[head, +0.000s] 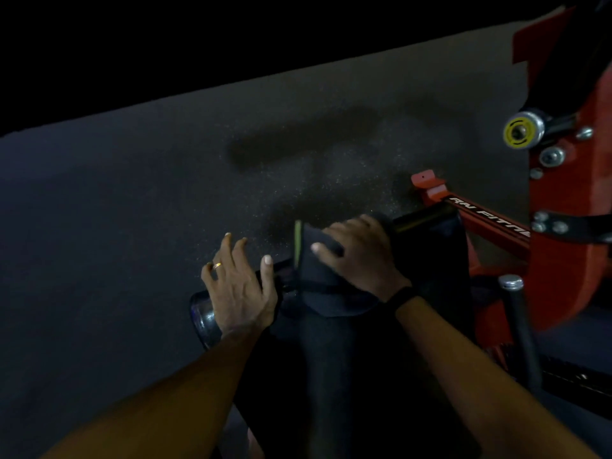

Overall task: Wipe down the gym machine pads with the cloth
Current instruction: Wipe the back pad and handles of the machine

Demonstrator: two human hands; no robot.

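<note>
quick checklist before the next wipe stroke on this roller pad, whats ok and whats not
1. Cloth in hand: ok, the right hand presses it onto the roller pad.
2. Pad steadied: ok, the left hand rests on its near end by the shiny end cap.
3. Cloth wrapped over the pad: ok, it drapes across the top and hangs down toward the person.
4. Path along the pad toward the red frame: ok, nothing lies on that stretch.
5. Cloth damp or clean: cannot tell, the picture is too dark.
6. Underside wiped: cannot tell, hidden.
</note>
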